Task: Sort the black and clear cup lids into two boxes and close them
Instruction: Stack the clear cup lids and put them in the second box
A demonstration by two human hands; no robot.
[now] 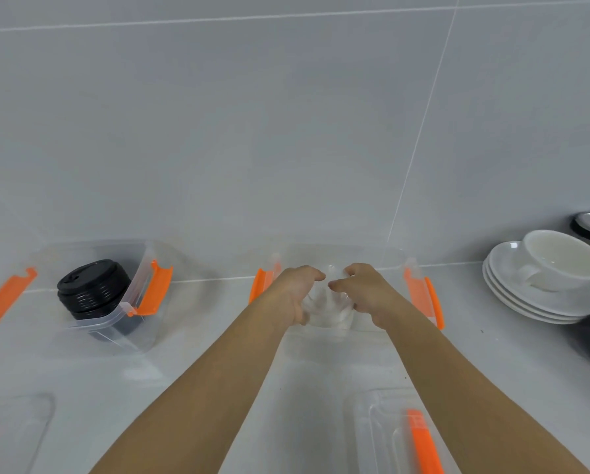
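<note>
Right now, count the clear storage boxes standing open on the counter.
2: the left box with the black lids, and the middle box where both hands hold clear lids. Others may lie outside the view.

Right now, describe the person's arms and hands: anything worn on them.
Both forearms are bare as far as the frame shows, with no sleeves in view. The left hand and right hand wear no gloves; no watch, bracelet or ring shows. The picture is slightly blurred, so small items could be missed.

Both forearms are bare to the frame edge, with no sleeves, gloves, rings or watch.
</note>
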